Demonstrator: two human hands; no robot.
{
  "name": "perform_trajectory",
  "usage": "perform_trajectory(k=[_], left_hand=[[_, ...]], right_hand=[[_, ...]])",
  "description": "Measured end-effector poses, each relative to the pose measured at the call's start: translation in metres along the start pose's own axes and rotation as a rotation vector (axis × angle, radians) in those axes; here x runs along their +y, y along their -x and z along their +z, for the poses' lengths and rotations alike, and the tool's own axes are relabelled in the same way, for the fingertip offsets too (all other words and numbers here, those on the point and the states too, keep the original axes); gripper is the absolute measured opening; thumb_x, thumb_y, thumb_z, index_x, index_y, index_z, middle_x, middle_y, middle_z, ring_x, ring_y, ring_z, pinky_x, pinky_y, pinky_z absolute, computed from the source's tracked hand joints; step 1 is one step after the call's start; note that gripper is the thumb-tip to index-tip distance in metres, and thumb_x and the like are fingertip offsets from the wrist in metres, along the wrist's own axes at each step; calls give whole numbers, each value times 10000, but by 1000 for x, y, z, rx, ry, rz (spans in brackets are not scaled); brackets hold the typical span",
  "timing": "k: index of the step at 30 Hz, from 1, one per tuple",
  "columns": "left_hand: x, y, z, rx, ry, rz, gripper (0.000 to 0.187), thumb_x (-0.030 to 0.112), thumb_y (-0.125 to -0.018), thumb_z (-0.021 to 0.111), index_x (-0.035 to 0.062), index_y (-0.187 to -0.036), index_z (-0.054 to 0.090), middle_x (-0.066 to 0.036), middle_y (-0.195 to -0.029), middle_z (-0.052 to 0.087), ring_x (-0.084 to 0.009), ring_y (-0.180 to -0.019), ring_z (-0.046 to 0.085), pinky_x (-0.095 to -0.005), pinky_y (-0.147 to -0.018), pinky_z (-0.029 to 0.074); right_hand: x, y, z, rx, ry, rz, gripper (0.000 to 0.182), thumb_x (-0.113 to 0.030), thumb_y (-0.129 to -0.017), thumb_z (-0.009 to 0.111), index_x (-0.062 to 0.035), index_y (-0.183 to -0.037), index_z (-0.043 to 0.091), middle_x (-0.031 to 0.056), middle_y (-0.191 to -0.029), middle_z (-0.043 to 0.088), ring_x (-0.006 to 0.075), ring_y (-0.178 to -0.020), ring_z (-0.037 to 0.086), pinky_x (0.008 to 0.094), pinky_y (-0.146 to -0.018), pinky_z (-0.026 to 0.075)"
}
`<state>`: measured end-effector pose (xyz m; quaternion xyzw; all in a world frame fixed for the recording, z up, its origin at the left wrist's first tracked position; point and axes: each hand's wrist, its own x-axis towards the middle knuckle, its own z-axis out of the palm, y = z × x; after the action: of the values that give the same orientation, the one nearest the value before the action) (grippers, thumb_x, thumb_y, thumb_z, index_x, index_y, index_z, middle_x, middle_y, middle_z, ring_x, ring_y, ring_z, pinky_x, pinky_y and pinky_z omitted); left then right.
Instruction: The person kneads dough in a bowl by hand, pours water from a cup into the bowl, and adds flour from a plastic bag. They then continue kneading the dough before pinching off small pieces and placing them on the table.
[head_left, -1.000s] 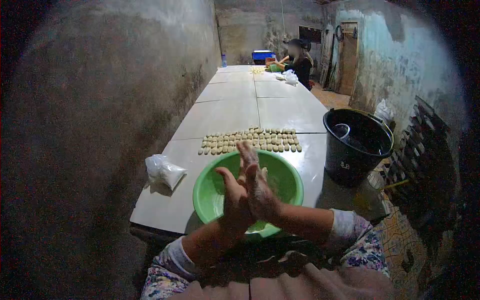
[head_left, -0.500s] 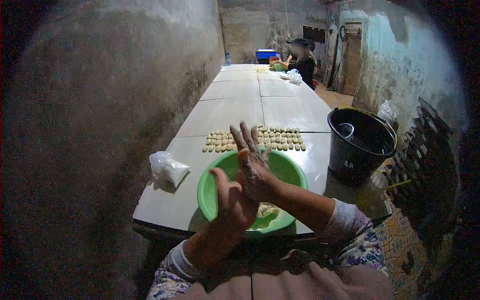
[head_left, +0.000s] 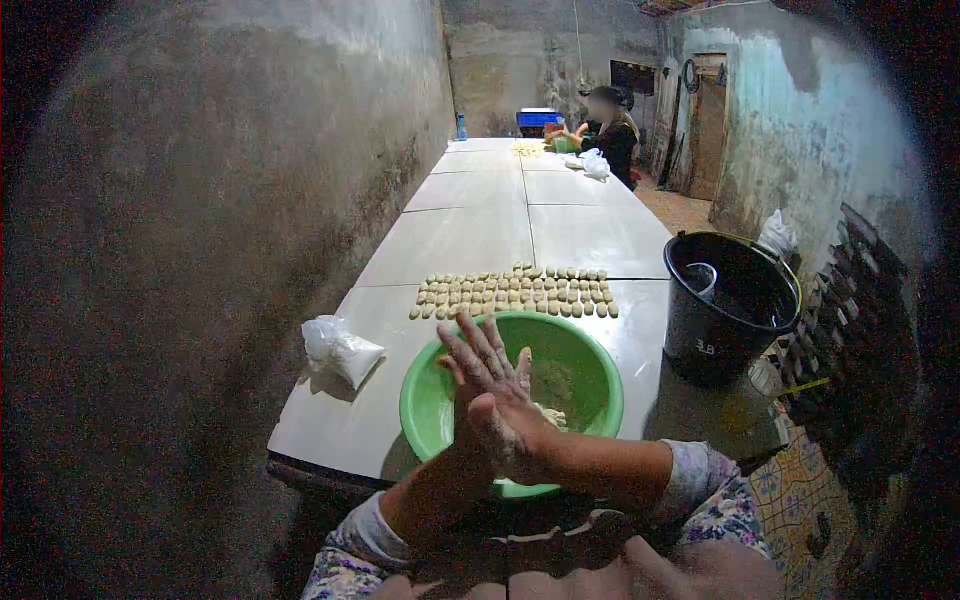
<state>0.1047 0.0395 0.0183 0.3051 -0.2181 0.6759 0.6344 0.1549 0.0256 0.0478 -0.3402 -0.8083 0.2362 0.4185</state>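
Observation:
My right hand (head_left: 505,395), dusted with pale flour or dough, lies across my left hand (head_left: 465,425), the palms meeting above a green basin (head_left: 608,385). Fingers of the right hand are stretched and spread. Most of the left hand is covered by the right; a fingertip pokes out at the side, and it seems to lie flat. Whatever may be between the palms is hidden. Pale dough (head_left: 552,416) shows inside the basin, partly behind my right hand. Just beyond the basin, small oval dough pieces (head_left: 515,292) are laid out in rows.
On the left of the white table (head_left: 470,235) rests a plastic bag of white powder (head_left: 345,355). A black bucket (head_left: 715,345) stands at the right edge. At the far end a co-worker (head_left: 610,135) sits near a blue crate (head_left: 538,118). A grey wall (head_left: 300,180) runs along the left.
My right hand has moved down and toward me, sliding over the left hand, whose thumb and palm showed more before. The view has tilted up slightly.

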Motion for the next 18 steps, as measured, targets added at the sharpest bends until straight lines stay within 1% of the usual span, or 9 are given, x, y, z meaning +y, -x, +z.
perform_trajectory(k=[1, 3, 5, 7, 9, 11, 13, 15, 18], left_hand=[[6, -8, 21, 177, -721, -114, 819, 732, -857, 190, 245, -1495, 28, 6, -1563, -27, -207, -1435, -15, -528, -1130, 16], [12, -12, 9, 160, -519, -177, 866, 753, -840, 172, 208, -1496, 16, -6, -1564, -8, -228, -1434, 12, -522, -1133, 25], [34, -3, 7, 303, -39, -605, 914, 769, -822, 131, 160, -1492, 8, -26, -1562, 12, -248, -1432, 43, -518, -1136, 41], [26, -18, 28, 478, -237, -379, 947, 781, -804, 91, 132, -1489, 1, -70, -1554, 66, -277, -1424, 84, -460, -1153, 65], [6, -5, -50, -156, 787, -199, 818, 748, -844, 162, 255, -1493, 96, -11, -1560, 74, -232, -1435, 51, -542, -1124, -18], [9, -14, 5, -39, -372, -276, 773, 716, -865, 218, 292, -1493, 65, 9, -1567, -13, -222, -1438, -17, -587, -1098, -24], [10, -11, 0, -9, -175, -382, 774, 706, -871, 227, 291, -1494, 32, -2, -1567, -35, -235, -1438, -32, -604, -1087, -30], [6, -11, 9, 198, -450, -213, 830, 716, -863, 183, 209, -1497, 9, -25, -1565, -37, -241, -1437, -33, -572, -1110, -9], [2, -16, -13, 139, -251, -241, 808, 715, -866, 177, 235, -1498, 28, -26, -1566, -35, -246, -1437, -31, -606, -1090, 19]], right_hand=[[9, -5, 1, 24, -108, -63, 730, -615, -930, 133, -129, -1467, 229, 137, -1553, -2, 409, -1410, -38, 679, -1018, -81], [25, -10, -1, 75, 39, -1, 704, -587, -942, 139, -125, -1468, 215, 146, -1551, 6, 411, -1409, -30, 670, -1028, -68], [35, -9, -4, 173, 330, 128, 655, -531, -966, 151, -115, -1471, 186, 164, -1546, 22, 416, -1408, -15, 652, -1049, -43], [2, 4, -7, 99, 212, 51, 705, -592, -938, 113, -139, -1477, 162, 173, -1543, 26, 412, -1409, -19, 642, -1049, -69], [-17, 7, -8, 91, 64, 19, 740, -635, -912, 65, -172, -1477, 187, 156, -1547, 25, 402, -1412, -26, 663, -1027, -94], [23, -7, -4, 112, 90, 4, 725, -620, -920, 78, -168, -1475, 191, 149, -1549, 31, 398, -1414, -20, 662, -1027, -93], [34, -12, -5, 134, 185, -12, 709, -605, -928, 90, -165, -1473, 195, 142, -1550, 37, 395, -1415, -15, 662, -1027, -93], [10, 4, -3, 47, 116, 21, 694, -591, -936, 103, -161, -1472, 199, 135, -1551, 44, 391, -1416, -10, 661, -1027, -92], [46, -7, 11, 124, 70, -84, 671, -569, -948, 121, -155, -1470, 204, 125, -1554, 53, 386, -1419, -2, 661, -1028, -91]])
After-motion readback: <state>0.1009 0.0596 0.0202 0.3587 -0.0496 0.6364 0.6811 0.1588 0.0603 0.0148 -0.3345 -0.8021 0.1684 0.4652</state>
